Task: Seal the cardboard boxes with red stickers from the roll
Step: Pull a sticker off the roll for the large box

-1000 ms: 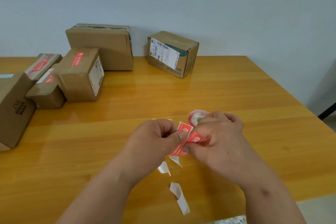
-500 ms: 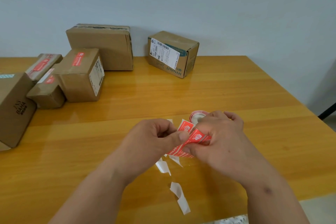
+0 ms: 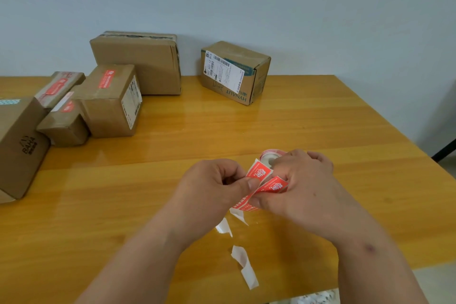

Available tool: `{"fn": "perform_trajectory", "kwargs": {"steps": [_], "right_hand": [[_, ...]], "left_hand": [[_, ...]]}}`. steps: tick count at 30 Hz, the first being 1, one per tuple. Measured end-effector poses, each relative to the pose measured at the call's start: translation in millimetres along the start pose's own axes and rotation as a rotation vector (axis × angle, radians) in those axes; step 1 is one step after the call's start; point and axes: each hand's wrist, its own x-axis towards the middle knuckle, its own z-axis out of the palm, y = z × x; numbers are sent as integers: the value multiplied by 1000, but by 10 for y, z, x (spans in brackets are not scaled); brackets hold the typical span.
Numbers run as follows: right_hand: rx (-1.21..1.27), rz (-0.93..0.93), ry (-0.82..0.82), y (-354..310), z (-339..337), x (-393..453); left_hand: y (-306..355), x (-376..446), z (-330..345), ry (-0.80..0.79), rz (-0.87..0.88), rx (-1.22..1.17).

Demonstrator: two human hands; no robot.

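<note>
My left hand (image 3: 217, 185) now pinches the red sticker (image 3: 259, 171) further off its strip; my right hand (image 3: 299, 181) grips the roll (image 3: 267, 155) above the table (image 3: 320, 118); nearly free, I judge.

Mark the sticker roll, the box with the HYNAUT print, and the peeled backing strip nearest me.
sticker roll (image 3: 267, 157), head view, on its visible top rim behind the right hand.
HYNAUT box (image 3: 257, 60), head view, on its top face.
backing strip (image 3: 245, 265), head view, on the strip's middle.
</note>
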Motion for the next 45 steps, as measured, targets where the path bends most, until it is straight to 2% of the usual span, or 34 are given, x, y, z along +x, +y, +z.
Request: {"fn": "perform_trajectory", "kwargs": {"steps": [3,11,17,22,25,33,45], "right_hand": [[-21,-23,8,-7,30,-5],[-91,-82,160,-8,126,-12],[-130,-40,62,-38,42,-14],[-202,-34,16,-28,37,-13],[-226,-32,-4,-35,60,-13],[-199,-44,58,-37,82,-1],[-215,-69,102,-5,90,-23]], "left_hand": [[-21,1,-1,7,-2,-9],[-41,17,29,45,-44,-78],[-33,17,41,55,-34,-101],[-13,-14,-29,-57,-15,-63],[-31,1,-43,-58,-8,-54],[-65,20,50,53,-32,-88],[-66,20,71,88,-36,-101]]}}
